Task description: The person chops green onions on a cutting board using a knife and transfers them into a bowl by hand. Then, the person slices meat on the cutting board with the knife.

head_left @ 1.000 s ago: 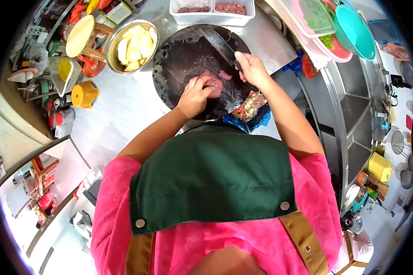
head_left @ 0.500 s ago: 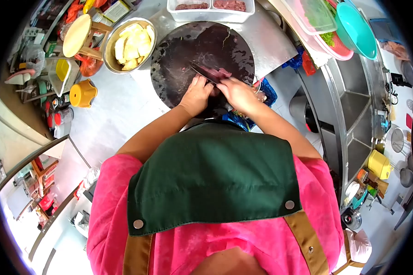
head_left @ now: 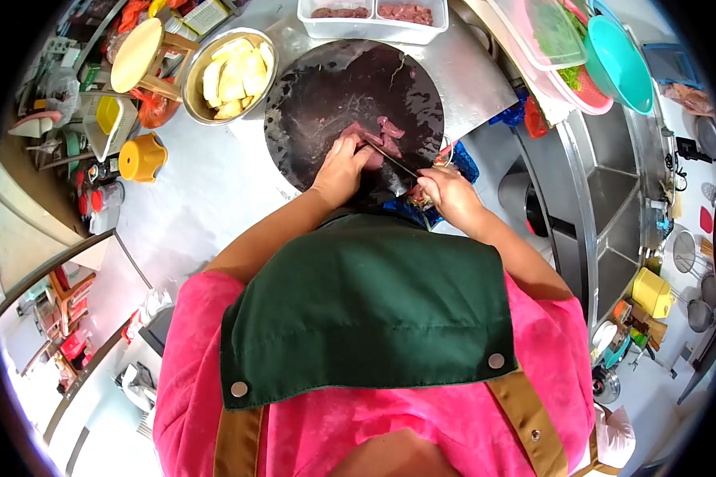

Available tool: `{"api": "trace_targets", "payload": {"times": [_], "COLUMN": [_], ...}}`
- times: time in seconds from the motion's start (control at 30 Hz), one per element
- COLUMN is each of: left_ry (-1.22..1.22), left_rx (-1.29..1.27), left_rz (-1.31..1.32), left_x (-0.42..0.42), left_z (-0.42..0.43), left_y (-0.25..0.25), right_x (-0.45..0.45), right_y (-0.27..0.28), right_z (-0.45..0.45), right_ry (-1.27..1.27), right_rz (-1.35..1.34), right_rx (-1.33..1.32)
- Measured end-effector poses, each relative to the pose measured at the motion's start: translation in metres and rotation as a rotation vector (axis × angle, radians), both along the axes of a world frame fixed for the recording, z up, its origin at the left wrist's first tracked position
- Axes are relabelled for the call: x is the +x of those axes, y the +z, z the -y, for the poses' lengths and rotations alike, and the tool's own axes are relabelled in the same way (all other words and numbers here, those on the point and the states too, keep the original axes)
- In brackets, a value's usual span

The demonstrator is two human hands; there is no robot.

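Observation:
A round, dark, wet chopping board (head_left: pixel 318 87) lies in front of me. My left hand (head_left: pixel 342 168) is closed over a piece of raw meat (head_left: pixel 372 159), its fingers pressing the meat down near the board's front edge. In my right hand (head_left: pixel 452 195) is the handle of a knife (head_left: pixel 398 163). The blade points up and left, its tip end at the meat beside my left fingertips. Cut meat slices (head_left: pixel 390 135) lie just beyond the blade.
A two-part plastic container (head_left: pixel 374 29) of meat stands behind the board. To the left is a metal bowl (head_left: pixel 195 83) of pale yellow chunks. Baskets and a teal basin (head_left: pixel 624 67) are at right, above a steel sink (head_left: pixel 612 187). A yellow stool (head_left: pixel 142 157) stands on the floor.
My right hand has moved right and toward me, drawing the knife back across the meat. More cut meat shows beyond the blade. My left hand stays on the meat.

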State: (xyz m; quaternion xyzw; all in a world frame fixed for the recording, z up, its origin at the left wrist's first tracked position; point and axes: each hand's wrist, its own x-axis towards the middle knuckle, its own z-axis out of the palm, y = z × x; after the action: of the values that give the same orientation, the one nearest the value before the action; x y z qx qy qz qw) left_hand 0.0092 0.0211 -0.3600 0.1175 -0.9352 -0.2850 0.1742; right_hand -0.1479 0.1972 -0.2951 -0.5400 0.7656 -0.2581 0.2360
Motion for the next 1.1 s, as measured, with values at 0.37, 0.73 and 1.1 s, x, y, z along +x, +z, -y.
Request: {"api": "trace_targets", "payload": {"times": [0.37,0.73,1.1], "left_ry": [-0.080,0.031,-0.008], "left_rx": [0.002,0.044,0.066], "left_rz": [-0.025,0.057,-0.009], "left_x": [0.004,0.007,0.006], "left_z": [0.013,0.002,0.007], "left_y": [-0.003,0.004,-0.001], "right_x": [-0.039,0.008,0.001], "right_y": [-0.009,-0.002,-0.001], "right_z": [0.094,-0.002,0.030], "right_ry": [-0.384,-0.113,-0.098], "right_rz": [0.573,0.082,0.092], "right_rx": [0.060,0.036,-0.080]}}
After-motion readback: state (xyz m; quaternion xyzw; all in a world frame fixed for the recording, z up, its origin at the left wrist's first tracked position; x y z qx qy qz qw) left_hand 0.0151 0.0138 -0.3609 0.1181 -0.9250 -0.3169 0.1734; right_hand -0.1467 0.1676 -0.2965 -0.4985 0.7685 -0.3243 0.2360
